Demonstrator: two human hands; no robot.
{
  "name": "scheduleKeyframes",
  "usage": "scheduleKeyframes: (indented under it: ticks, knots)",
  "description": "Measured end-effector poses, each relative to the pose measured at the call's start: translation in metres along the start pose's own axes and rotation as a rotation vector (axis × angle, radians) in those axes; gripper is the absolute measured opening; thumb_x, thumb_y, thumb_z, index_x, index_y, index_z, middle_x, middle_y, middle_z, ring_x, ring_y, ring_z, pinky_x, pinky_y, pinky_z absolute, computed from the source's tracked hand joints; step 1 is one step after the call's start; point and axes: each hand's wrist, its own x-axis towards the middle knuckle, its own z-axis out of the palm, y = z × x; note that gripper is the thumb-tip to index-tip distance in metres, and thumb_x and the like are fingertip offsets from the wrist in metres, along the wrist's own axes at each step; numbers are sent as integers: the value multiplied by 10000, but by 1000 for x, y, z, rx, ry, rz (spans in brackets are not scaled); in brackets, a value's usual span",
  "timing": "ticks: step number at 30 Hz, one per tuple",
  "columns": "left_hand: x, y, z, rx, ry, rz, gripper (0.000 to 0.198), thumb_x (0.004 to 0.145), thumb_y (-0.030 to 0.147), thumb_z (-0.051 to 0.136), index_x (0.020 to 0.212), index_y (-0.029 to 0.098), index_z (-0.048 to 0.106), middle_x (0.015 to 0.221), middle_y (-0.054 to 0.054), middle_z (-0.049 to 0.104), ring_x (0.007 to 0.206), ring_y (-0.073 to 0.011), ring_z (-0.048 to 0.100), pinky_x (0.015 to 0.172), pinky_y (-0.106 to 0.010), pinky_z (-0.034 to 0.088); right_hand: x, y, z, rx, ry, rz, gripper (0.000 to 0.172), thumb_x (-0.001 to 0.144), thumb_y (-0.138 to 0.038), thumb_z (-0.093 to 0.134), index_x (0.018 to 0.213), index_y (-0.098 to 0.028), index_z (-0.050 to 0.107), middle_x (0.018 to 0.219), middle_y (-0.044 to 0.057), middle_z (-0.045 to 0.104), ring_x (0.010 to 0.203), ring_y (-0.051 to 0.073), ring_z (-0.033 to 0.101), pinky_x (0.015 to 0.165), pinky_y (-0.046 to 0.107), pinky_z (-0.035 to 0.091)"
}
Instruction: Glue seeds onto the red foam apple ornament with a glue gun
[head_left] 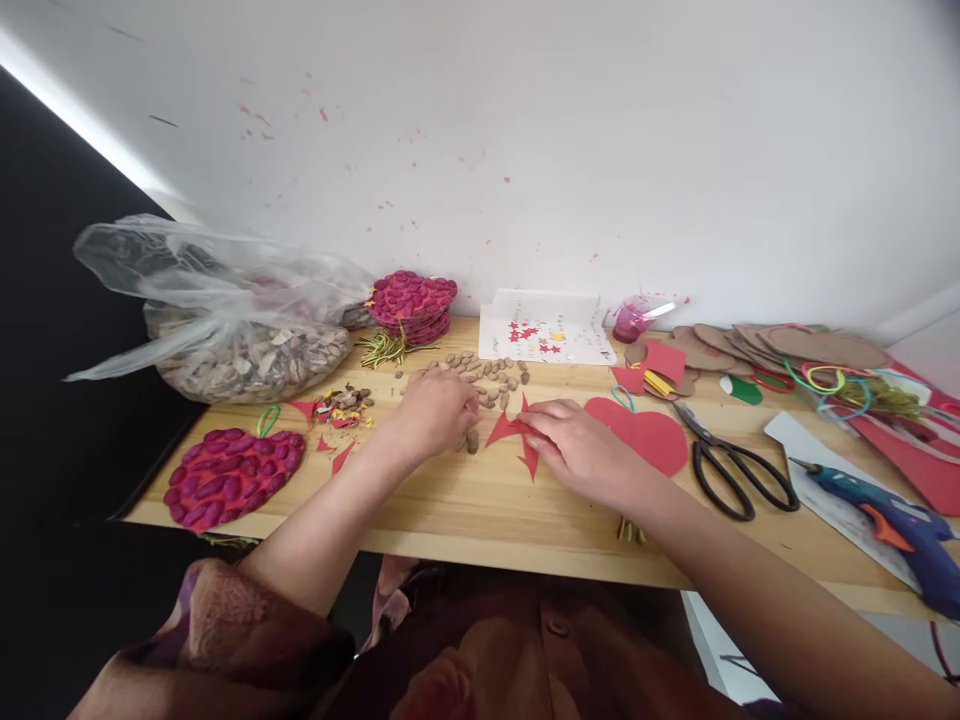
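Note:
My left hand [436, 412] rests on the wooden table [465, 500] with its fingers curled, pinched on a brown seed at the edge of a scatter of brown seeds [480, 375]. My right hand [581, 450] lies flat with fingers pressing on a red paper scrap [511, 432]. A red paper heart [646, 435] lies just right of that hand. A finished heart covered in red-painted seeds [229, 478] with a green loop sits at the table's left front.
A clear plastic bag of seeds [240, 325] stands back left. A stack of red seed hearts [411, 305], a star sticker sheet [544, 330], black scissors [739, 470], a blue glue gun [892, 520] and cardboard cutouts [780, 345] lie around.

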Motion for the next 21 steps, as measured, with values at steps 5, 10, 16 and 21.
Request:
scheduleKeyframes:
  ticks: [5, 10, 16, 21]
  knots:
    - [-8, 6, 10, 55, 54, -2, 130, 824, 198, 625, 817, 202, 755, 945, -111, 722, 1006, -315, 616, 901, -425, 414, -3, 3, -3, -52, 31, 47, 247, 967, -204, 507, 1113, -144, 697, 1158, 155, 709, 1109, 288, 611, 998, 453, 470]
    - [-6, 12, 17, 103, 63, 20, 210, 857, 130, 543, 813, 156, 746, 959, -154, 718, 1024, -325, 613, 909, -436, 415, -7, 5, 0, -101, 36, 66, 251, 946, -208, 549, 1147, -138, 681, 1149, 165, 700, 1132, 301, 600, 992, 453, 467]
    - [-5, 23, 23, 20, 37, 132, 158, 852, 140, 584, 802, 171, 730, 903, -101, 706, 967, -274, 618, 905, -396, 457, -18, 3, -5, -120, 20, 25, 173, 960, -206, 554, 961, -161, 720, 973, 82, 739, 989, 217, 642, 946, 348, 486]
    - [-15, 39, 32, -174, 124, 246, 200, 924, 120, 524, 995, 156, 708, 1024, -91, 679, 1008, -220, 619, 970, -351, 483, -7, 26, -10, -199, 104, 131, 167, 968, -241, 588, 1082, -162, 681, 1086, 72, 711, 1043, 222, 649, 958, 461, 502]
